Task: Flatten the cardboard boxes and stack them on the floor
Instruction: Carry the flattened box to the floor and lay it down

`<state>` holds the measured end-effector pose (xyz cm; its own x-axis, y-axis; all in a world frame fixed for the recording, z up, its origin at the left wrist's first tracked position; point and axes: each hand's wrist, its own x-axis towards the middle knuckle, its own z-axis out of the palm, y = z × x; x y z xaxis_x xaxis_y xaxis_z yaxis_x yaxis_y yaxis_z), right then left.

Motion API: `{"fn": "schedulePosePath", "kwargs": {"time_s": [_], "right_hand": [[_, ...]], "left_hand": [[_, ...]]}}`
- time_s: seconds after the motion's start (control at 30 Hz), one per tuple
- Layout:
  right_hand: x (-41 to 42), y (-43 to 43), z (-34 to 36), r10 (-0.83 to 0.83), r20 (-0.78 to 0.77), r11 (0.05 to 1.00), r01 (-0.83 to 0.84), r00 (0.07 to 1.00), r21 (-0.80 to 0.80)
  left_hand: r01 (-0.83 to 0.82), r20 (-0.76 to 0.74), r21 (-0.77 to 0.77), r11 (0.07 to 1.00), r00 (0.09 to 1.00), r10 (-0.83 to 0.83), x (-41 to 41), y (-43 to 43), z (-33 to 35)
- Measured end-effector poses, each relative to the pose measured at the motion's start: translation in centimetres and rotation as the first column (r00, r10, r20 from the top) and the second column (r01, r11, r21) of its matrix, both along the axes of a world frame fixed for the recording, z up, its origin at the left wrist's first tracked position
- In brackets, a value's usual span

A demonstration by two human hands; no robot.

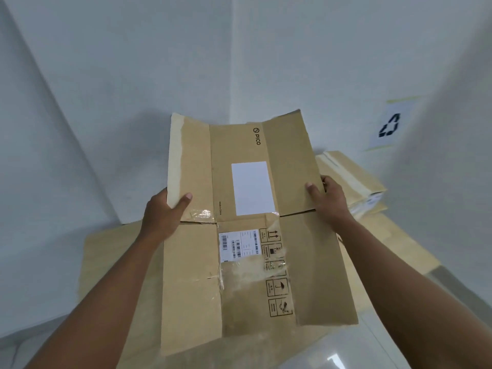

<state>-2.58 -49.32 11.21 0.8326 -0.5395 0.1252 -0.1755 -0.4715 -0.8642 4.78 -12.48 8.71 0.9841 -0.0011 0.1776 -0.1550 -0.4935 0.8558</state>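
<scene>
I hold a flattened brown cardboard box (239, 275) in the air in front of me, with a blank white label, a barcode sticker and torn clear tape on it. My left hand (163, 213) grips its left edge, thumb on top. At the right edge my right hand (328, 199) grips the same way. Below it a pile of flattened cardboard (106, 251) lies on the floor in the corner. More folded cardboard (354, 179) rests at the right, partly hidden by the held box.
Two white walls meet in a corner just behind the pile. A paper sign with a recycling symbol (390, 126) is taped on the right wall. Glossy pale floor tiles (346, 352) show at the bottom right.
</scene>
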Motion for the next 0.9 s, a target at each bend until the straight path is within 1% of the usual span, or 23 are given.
{"fn": "schedulePosePath", "kwargs": {"time_s": [0.27,0.4,0.53,0.67,0.73,0.9], "right_hand": [[-7.4,-14.3,-0.5,-0.141,0.026,0.990,0.140,0.990,0.036],[-11.4,-22.4,-0.1,-0.241,0.036,0.970,0.240,0.970,0.032],[-14.3,-29.8,0.8,-0.352,0.061,0.936,0.350,0.934,0.047],[-16.1,-36.8,0.6,-0.463,0.082,0.886,0.458,0.883,0.072],[-16.5,-40.8,0.5,-0.497,0.085,0.867,0.492,0.864,0.075],[-16.2,-53.1,1.2,-0.524,0.076,0.850,0.527,0.848,-0.020]], "left_hand": [[0.088,0.011,0.040,0.995,0.996,-0.089,-2.4,-17.5,0.6],[0.179,0.015,0.024,0.984,0.984,-0.179,-3.5,-26.6,2.2],[0.271,0.056,0.024,0.962,0.961,-0.272,-3.5,-36.3,3.8],[0.344,0.101,0.072,0.936,0.931,-0.350,-3.0,-46.2,4.4],[0.373,0.101,0.071,0.925,0.920,-0.379,-2.5,-51.0,4.4],[0.429,0.083,0.022,0.903,0.900,-0.429,-0.4,-63.1,3.1]]}}
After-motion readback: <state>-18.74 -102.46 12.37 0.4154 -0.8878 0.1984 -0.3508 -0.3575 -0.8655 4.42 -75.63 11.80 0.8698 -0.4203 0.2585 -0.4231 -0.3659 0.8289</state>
